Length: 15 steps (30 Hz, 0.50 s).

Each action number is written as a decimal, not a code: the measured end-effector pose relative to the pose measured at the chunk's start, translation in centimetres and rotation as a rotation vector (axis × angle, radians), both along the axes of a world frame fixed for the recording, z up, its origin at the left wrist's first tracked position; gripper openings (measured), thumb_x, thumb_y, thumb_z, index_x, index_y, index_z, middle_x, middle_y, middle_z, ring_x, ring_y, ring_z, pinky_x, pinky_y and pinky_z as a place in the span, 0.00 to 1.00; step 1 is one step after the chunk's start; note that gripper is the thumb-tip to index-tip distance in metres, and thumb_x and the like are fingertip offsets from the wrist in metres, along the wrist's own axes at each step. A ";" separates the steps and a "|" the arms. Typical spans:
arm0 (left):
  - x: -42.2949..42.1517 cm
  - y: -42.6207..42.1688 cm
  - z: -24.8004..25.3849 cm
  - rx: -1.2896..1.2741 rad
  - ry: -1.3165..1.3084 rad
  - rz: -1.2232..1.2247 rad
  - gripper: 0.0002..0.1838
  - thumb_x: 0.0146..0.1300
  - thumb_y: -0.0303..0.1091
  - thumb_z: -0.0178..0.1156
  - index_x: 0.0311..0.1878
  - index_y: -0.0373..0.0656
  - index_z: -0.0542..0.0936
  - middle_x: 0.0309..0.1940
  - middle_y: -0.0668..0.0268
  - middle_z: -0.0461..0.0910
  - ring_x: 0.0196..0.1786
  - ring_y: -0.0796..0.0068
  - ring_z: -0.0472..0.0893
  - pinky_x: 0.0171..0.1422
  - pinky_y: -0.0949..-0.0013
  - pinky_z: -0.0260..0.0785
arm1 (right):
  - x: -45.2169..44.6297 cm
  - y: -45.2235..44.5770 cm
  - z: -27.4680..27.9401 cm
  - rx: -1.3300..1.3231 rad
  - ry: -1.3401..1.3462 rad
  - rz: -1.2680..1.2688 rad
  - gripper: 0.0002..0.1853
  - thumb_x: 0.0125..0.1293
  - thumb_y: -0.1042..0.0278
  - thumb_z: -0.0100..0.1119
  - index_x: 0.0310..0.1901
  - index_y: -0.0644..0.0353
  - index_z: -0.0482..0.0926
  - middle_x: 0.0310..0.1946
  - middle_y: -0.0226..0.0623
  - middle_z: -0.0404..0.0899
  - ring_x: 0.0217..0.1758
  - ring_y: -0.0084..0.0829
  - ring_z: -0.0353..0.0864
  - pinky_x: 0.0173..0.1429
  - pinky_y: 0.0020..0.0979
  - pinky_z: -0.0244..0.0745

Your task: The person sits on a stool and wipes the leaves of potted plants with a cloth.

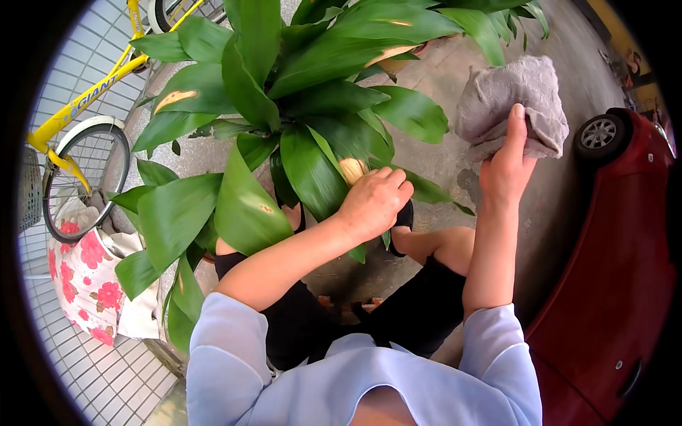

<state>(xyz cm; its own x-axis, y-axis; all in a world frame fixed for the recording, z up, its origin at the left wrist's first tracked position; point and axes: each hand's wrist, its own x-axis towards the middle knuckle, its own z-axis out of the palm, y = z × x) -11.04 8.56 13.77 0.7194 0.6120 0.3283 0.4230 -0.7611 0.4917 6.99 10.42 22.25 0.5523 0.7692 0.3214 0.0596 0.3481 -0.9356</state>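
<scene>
A large potted plant with broad green leaves [305, 167] fills the middle of the view, and several leaves carry pale brown, dried patches. My left hand [375, 201] reaches across to it with curled fingers, closed on a leaf beside a dry, tan patch [352, 169]. The fingertips are partly hidden, so the exact grip on the leaf is hard to see. Out to the right, my right hand [506, 167] holds up a folded grey cloth [515, 106], thumb pressed on its near side. The cloth is apart from the leaves.
A yellow bicycle [89, 99] leans by the tiled wall [60, 341] at left, above a white cloth with red flowers [92, 284]. A red car [618, 263] stands at right on the concrete floor. More leaves [490, 28] hang at the top.
</scene>
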 end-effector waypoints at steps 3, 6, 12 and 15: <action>0.1 -0.7 -0.3 -0.027 0.023 -0.031 0.10 0.44 0.20 0.58 0.34 0.37 0.76 0.31 0.59 0.72 0.37 0.58 0.75 0.43 0.60 0.72 | -3.2 -0.4 0.3 0.020 -0.445 0.136 0.04 0.67 0.73 0.54 0.36 0.63 0.78 0.33 0.34 0.80 0.36 0.21 0.75 0.41 0.27 0.71; 0.0 -1.4 -0.7 -0.072 0.068 -0.028 0.08 0.44 0.28 0.64 0.29 0.37 0.77 0.31 0.60 0.76 0.40 0.61 0.78 0.47 0.62 0.73 | -5.9 0.1 -2.4 -0.503 -0.501 0.597 0.15 0.63 0.59 0.54 0.39 0.64 0.79 0.31 0.49 0.81 0.38 0.44 0.81 0.46 0.37 0.74; -0.6 -2.6 -1.5 -0.065 0.053 -0.116 0.12 0.43 0.22 0.58 0.35 0.38 0.79 0.33 0.59 0.77 0.38 0.60 0.78 0.42 0.60 0.74 | -9.2 4.4 -7.0 -0.936 -0.164 0.851 0.29 0.70 0.50 0.46 0.62 0.67 0.69 0.57 0.48 0.75 0.59 0.36 0.73 0.63 0.32 0.66; -1.2 -2.6 -0.8 -0.042 0.114 -0.108 0.07 0.45 0.25 0.58 0.30 0.38 0.78 0.30 0.61 0.75 0.37 0.64 0.77 0.42 0.63 0.73 | -9.7 6.7 -8.2 -0.954 0.010 0.764 0.30 0.71 0.51 0.45 0.64 0.68 0.63 0.59 0.46 0.72 0.61 0.34 0.72 0.64 0.34 0.66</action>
